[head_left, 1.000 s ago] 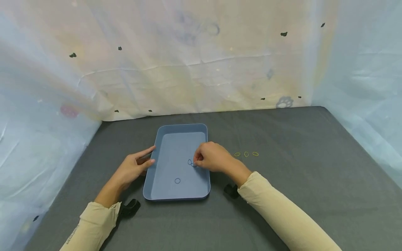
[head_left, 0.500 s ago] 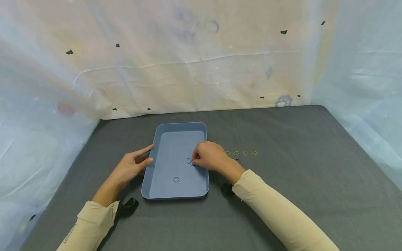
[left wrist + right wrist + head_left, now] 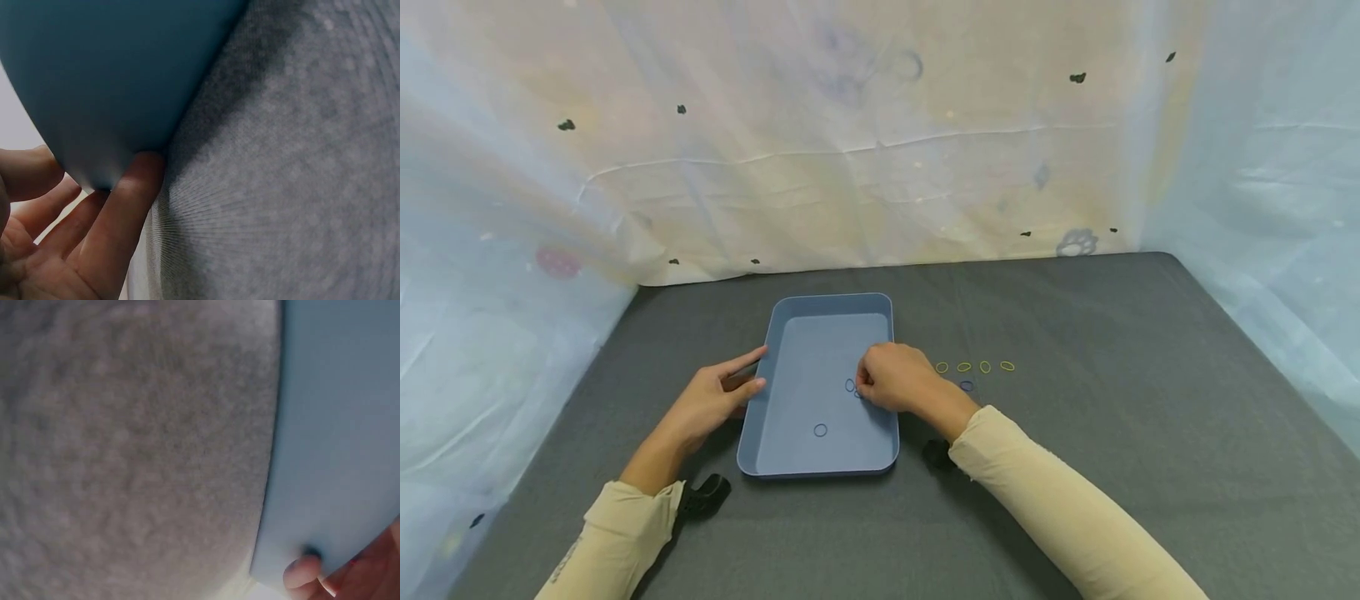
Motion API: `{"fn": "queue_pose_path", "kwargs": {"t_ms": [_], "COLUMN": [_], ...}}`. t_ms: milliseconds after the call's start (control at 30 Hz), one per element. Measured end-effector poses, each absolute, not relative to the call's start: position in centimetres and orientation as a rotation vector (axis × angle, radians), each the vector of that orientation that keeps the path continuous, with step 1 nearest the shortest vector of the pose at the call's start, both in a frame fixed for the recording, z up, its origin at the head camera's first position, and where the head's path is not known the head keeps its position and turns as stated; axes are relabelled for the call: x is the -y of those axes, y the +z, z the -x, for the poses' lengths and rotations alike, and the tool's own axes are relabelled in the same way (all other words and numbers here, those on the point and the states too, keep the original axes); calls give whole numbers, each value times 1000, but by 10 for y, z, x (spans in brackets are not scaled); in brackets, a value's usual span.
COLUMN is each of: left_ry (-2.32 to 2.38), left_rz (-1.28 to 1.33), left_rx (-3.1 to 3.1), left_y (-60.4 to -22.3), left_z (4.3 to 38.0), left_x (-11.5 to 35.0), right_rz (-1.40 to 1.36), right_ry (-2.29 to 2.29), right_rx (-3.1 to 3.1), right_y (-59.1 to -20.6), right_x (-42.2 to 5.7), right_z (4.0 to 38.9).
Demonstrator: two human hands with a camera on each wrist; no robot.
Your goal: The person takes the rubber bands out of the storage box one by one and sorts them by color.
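Observation:
A blue-grey tray (image 3: 820, 358) stands on the table, slightly left of centre. My left hand (image 3: 703, 406) touches its left side, fingers stretched against the outer wall and thumb at the rim. In the left wrist view, fingertips (image 3: 147, 162) press the tray's wall. My right hand (image 3: 895, 379) is inside the tray near its right wall, fingers curled and pinching at a small dark blue rubber band (image 3: 857, 394), partly hidden by the fingertips. Beside it lies another blue rubber band (image 3: 849, 385); a third rubber band (image 3: 821, 430) lies nearer the front.
To the right of the tray, several yellow rubber bands (image 3: 986, 367) lie in a row on the dark grey table (image 3: 1112, 433). One blue rubber band (image 3: 966, 386) lies just in front of that row, close to my right forearm. Patterned sheets (image 3: 880, 142) hang behind the table.
The head view has shifted slightly, uncovering another yellow rubber band and the blue one on the table. My right hand has dipped a little over the bands; my left hand keeps its place.

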State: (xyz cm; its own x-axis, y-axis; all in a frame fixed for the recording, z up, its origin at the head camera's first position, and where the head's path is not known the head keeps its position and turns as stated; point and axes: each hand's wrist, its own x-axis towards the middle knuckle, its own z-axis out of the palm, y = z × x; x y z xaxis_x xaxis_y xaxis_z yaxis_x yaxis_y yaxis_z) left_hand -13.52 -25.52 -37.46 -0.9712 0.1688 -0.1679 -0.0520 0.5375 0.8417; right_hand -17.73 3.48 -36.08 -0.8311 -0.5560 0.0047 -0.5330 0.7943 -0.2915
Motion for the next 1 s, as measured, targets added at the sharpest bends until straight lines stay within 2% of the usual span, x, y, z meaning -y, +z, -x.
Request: {"fn": "queue_pose_path", "kwargs": {"t_ms": [367, 1000], "left_ry": [1381, 1394], "left_rz": [-122, -105], "left_rx": [-2567, -2556], "left_y": [-372, -374], "left_z": [134, 135], "left_x": [257, 254], "right_rz": [984, 921], "right_ry": [-523, -892], "right_rx": [-2944, -2972], "right_y": [-355, -339], "right_x": [-42, -80], "right_z": [166, 133]}}
